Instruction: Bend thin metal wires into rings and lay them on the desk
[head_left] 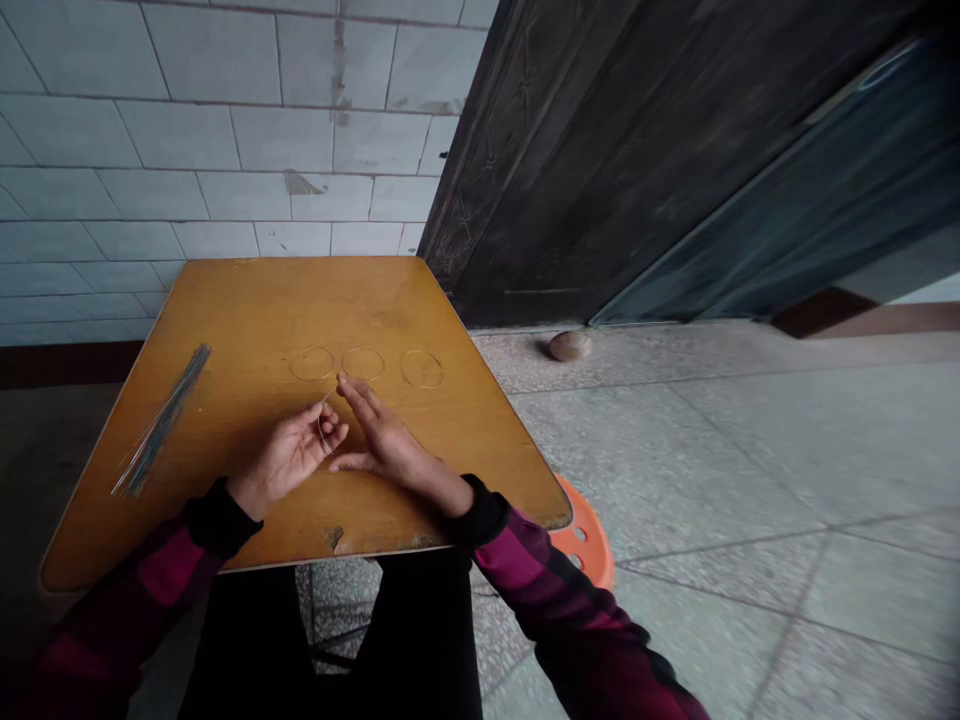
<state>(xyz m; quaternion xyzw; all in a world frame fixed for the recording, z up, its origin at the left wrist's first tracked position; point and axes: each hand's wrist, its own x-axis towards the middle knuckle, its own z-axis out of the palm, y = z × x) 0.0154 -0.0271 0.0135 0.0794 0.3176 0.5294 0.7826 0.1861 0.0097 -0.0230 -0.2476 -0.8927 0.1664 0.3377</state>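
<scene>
Over a yellow wooden table (255, 320), the left hand (287, 458) lies palm up, loosely holding a thin wire (322, 422). The right hand (386, 445) stays open beside it, fingers extended. Three wire rings (363, 349) lie just ahead; a bundle of straight wires (161, 420) lies leftward.

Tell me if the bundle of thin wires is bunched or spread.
Bunched: the thin wires lie in a narrow sheaf on the wooden tabletop, slightly fanned at the near end.
</scene>
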